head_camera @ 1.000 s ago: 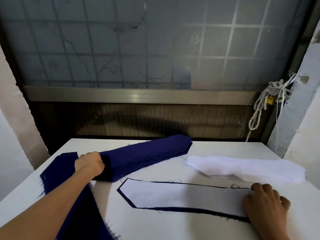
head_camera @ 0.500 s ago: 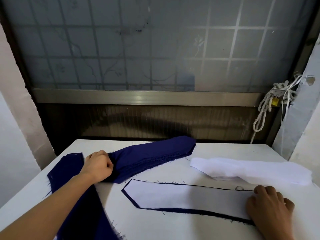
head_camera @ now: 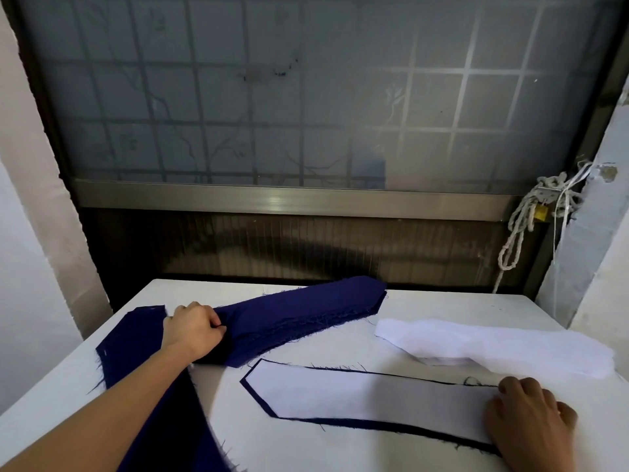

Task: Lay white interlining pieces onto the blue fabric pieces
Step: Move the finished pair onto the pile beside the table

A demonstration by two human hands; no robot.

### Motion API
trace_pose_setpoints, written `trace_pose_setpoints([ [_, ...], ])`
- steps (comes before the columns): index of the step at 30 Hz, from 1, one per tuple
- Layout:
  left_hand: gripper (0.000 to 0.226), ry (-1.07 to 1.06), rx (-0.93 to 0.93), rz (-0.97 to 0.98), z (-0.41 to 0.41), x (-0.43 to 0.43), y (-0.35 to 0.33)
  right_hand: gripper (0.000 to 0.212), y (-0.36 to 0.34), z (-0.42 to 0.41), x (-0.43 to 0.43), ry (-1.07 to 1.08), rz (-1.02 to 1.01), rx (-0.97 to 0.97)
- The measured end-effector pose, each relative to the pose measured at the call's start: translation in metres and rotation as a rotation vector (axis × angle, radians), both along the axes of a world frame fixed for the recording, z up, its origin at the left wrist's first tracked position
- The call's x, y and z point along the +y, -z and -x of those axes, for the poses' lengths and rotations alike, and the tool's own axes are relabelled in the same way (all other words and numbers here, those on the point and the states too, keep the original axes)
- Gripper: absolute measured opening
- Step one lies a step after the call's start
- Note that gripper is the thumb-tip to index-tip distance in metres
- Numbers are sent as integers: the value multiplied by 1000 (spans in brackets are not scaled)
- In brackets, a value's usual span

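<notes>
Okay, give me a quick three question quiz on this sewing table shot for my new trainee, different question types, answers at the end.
1. True or false: the right hand rests on a blue fabric piece already covered by a white interlining piece.
2. Multiple choice: what is the left hand gripping? A) the rope by the window B) the stack of blue fabric C) the loose interlining stack
3. Fill in: the spare white interlining stack lies on the table toward the person's ____ side.

Key: 1 true; 2 B; 3 right.
</notes>
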State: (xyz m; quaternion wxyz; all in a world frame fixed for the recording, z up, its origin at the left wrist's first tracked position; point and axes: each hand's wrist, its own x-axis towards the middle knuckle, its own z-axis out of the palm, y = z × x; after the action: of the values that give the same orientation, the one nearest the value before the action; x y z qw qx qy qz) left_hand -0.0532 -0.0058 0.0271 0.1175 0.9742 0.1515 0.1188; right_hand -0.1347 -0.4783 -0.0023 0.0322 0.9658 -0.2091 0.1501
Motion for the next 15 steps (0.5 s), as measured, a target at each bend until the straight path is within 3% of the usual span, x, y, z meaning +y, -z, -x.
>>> trace_pose_setpoints([
  [5, 34, 199, 56, 61, 2, -6, 15, 23, -1, -1, 1, -1, -13, 4],
  [7, 33, 203, -15, 131, 4, -6, 18, 21, 0, -1, 1, -4, -29, -12],
  [9, 20, 158, -135, 181, 6, -9, 19, 21, 0, -3, 1, 0, -31, -9],
  [12, 48, -23, -169, 229, 9, -19, 23, 20, 0, -5, 0, 10, -39, 11],
  [15, 53, -157, -152, 233, 14, -30, 29, 18, 3, -6, 0, 26, -101, -14],
])
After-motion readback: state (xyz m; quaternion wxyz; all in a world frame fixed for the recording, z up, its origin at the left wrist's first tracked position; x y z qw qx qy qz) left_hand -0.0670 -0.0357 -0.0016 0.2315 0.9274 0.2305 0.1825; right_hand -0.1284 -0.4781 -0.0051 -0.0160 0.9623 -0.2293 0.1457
